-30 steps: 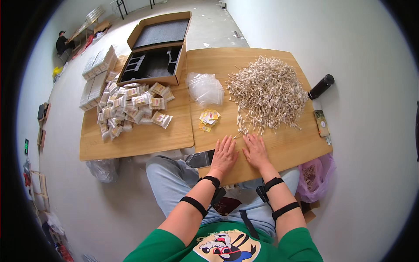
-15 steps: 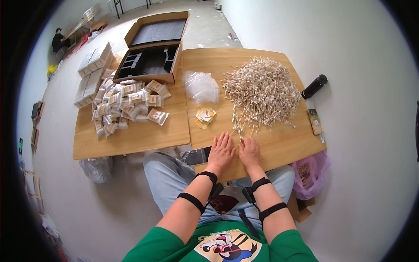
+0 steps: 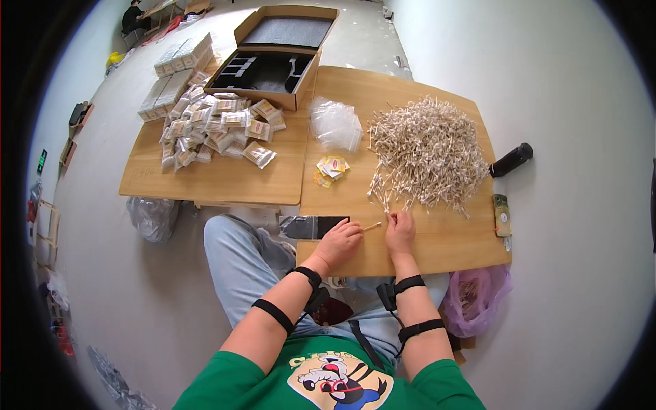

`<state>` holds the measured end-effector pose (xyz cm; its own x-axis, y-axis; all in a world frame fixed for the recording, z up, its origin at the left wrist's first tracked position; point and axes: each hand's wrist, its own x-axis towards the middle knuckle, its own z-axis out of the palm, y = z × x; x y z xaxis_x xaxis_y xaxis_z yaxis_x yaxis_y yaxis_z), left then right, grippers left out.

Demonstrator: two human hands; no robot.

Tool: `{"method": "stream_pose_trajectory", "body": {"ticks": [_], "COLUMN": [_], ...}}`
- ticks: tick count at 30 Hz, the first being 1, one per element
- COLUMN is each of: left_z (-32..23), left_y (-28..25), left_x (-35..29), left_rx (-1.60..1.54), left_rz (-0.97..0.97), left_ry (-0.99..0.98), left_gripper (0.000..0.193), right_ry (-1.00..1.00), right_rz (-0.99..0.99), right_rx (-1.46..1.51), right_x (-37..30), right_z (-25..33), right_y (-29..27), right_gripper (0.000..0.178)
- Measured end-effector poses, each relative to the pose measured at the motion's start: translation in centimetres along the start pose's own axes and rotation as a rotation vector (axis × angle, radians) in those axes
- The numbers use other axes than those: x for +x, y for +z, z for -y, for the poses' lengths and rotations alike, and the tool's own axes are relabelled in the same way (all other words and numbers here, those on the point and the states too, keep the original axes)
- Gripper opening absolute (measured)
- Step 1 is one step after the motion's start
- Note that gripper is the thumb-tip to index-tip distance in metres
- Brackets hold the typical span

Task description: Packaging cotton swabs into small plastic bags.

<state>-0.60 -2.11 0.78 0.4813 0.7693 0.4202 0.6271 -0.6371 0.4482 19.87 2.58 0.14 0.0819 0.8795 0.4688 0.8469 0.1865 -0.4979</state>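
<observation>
A cotton swab [image 3: 372,226] sticks out from the curled fingers of my left hand [image 3: 339,244], which rests low over the table near the dark plastic pouch. My right hand [image 3: 400,233] is pinched at the near fringe of the large heap of cotton swabs [image 3: 430,150]. Loose swabs touch its fingertips, and the pinch seems to close on a cotton swab there. Beyond my hands lie a small stack of yellow and white cards [image 3: 331,169] and a pile of clear plastic bags [image 3: 336,125].
Filled swab packets [image 3: 219,126] are heaped on the left table, beside stacked bundles [image 3: 183,56] and an open cardboard box [image 3: 266,78]. A black bottle [image 3: 511,160] stands at the right edge near a green packet [image 3: 502,215]. Below hangs a purple bag [image 3: 478,301].
Both hands lay close together with fingers on the tabletop. My left hand has drawn left with a cotton swab, while the right has pinched together at the heap's edge. The view has shifted.
</observation>
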Motion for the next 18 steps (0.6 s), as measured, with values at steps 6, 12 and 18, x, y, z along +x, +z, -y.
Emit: {"method": "stream_pose_trajectory", "body": {"ticks": [6, 12, 18], "left_z": [-0.7, -1.7, -1.8], "left_y": [0.4, 0.2, -0.4], "left_x": [0.3, 1.0, 1.1], "left_rx": [0.026, 0.097, 0.076], "left_rz": [-0.109, -0.105, -0.053], "left_ry": [-0.167, -0.275, -0.268], "left_gripper": [0.036, 0.044, 0.028], "right_ry": [0.024, 0.026, 0.054], "right_rz": [0.067, 0.067, 0.109], "right_rx": [0.206, 0.176, -0.029], "right_x": [-1.1, -1.9, -2.2], "right_z": [0.6, 0.5, 0.8], "right_y": [-1.3, -2.6, -3.0], "right_gripper": [0.01, 0.02, 0.025]}}
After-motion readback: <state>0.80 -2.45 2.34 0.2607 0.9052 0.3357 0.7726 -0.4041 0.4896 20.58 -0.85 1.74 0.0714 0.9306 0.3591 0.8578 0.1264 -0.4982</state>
